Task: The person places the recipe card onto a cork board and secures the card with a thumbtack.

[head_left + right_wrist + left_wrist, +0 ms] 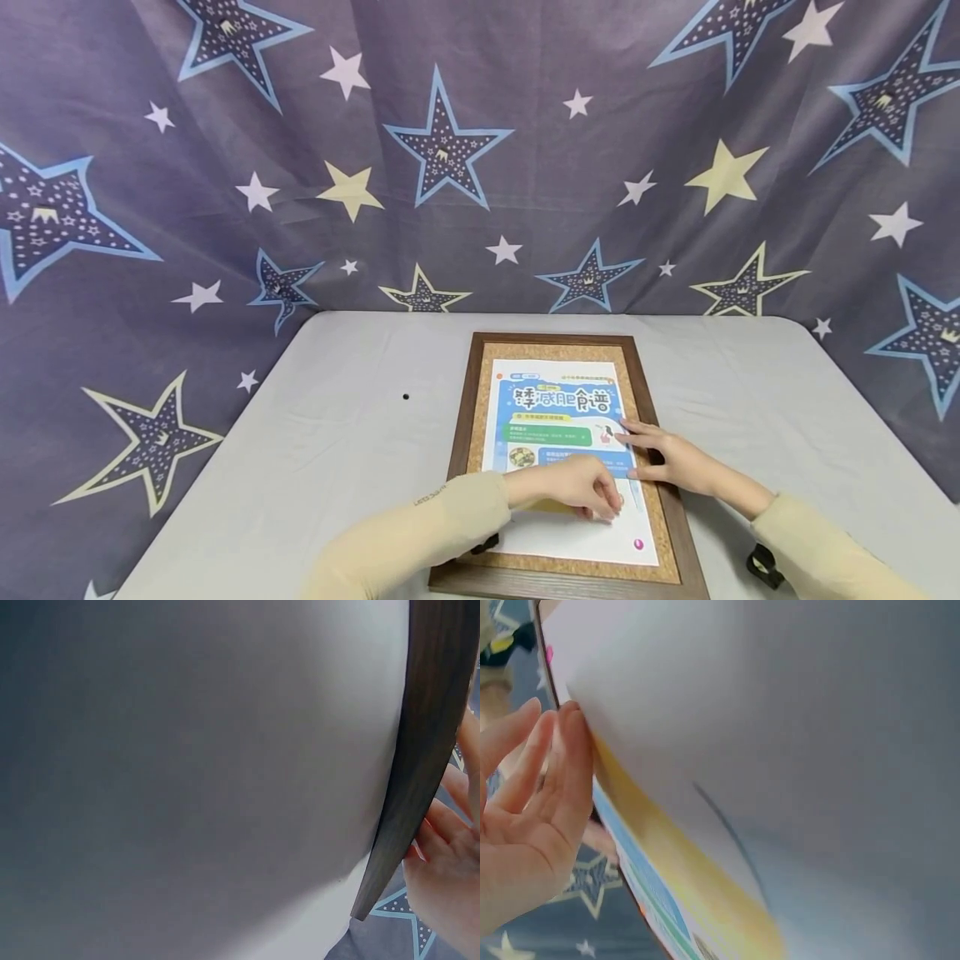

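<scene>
A cork board (670, 554) in a dark brown wooden frame (467, 392) lies on the table. On it is a white poster (555, 546) with blue, green and yellow printed panels and large lettering. My left hand (573, 485) is over the lower part of the poster, fingers bent down and fingertips at the paper. In the left wrist view its fingers (574, 742) look fairly straight, and nothing shows held in them. My right hand (675, 461) lies across the frame's right side, thumb and fingers spread, with fingertips on the poster's right edge.
The grey-white table (337, 450) extends around the board. A tiny black dot (406, 397) is left of the frame. A round magenta spot (639, 544) shows near the poster's lower right corner. A star-patterned curtain (465, 233) hangs behind and beside the table.
</scene>
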`<action>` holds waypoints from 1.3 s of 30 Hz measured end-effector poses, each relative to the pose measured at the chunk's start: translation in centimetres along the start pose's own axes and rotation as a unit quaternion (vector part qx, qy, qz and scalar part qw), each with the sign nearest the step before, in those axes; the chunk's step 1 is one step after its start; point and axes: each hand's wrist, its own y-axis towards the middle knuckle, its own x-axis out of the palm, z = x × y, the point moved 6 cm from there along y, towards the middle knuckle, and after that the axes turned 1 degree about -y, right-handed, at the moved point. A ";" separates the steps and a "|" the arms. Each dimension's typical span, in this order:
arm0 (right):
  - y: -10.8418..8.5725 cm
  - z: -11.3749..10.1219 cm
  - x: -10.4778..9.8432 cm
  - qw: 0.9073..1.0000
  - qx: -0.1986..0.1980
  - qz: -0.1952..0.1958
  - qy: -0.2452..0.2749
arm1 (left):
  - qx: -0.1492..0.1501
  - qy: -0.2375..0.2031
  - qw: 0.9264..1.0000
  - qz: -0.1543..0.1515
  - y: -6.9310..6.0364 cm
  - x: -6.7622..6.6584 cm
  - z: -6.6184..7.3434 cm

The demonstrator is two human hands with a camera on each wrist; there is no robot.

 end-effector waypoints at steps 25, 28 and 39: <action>0.1 0.7 0.3 0.999 0.040 -0.027 0.016 | -0.013 0.027 0.981 0.192 -6.8 -10.3 -6.6; 0.1 0.7 0.4 0.998 0.044 -0.030 0.015 | -0.013 0.042 0.976 0.213 -7.6 -11.0 -7.3; 0.1 0.7 0.3 0.999 0.040 -0.023 0.014 | -0.045 0.069 0.953 0.291 -11.0 -13.0 -9.8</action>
